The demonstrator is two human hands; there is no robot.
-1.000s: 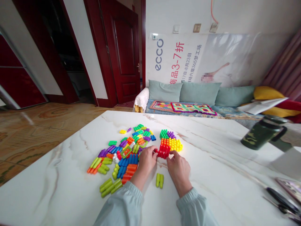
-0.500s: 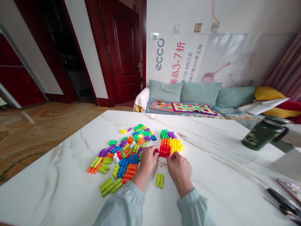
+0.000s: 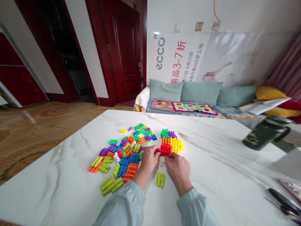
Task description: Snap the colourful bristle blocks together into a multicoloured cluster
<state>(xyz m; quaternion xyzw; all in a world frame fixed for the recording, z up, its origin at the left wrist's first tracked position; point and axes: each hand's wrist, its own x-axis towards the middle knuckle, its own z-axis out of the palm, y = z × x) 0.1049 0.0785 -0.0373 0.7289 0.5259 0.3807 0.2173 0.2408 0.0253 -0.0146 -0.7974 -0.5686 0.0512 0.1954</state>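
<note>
My left hand point(image 3: 148, 161) pinches a small red bullet-shaped building block at the left side of the red blocks point(image 3: 166, 150). My right hand point(image 3: 179, 169) is closed, its fingertips pressed to the near edge of those red blocks. The red ones join a standing cluster with orange blocks point(image 3: 165, 141), yellow blocks point(image 3: 176, 145), green blocks point(image 3: 164, 133) and purple blocks point(image 3: 172, 134). A lime-green double block point(image 3: 160, 180) lies between my wrists. Fingers partly hide the contact points.
To the left spreads a pile of loose blocks point(image 3: 128, 164) in several colours. A dark green mug point(image 3: 262, 133) stands at the right. Scissors point(image 3: 283, 201) and a phone point(image 3: 291, 186) lie at the table's right edge. Beyond the marble-patterned table point(image 3: 211, 175) is a sofa point(image 3: 162, 108).
My right hand has shifted slightly left, closer in against the near side of the red blocks. The left hand stays at the red blocks' left side.
</note>
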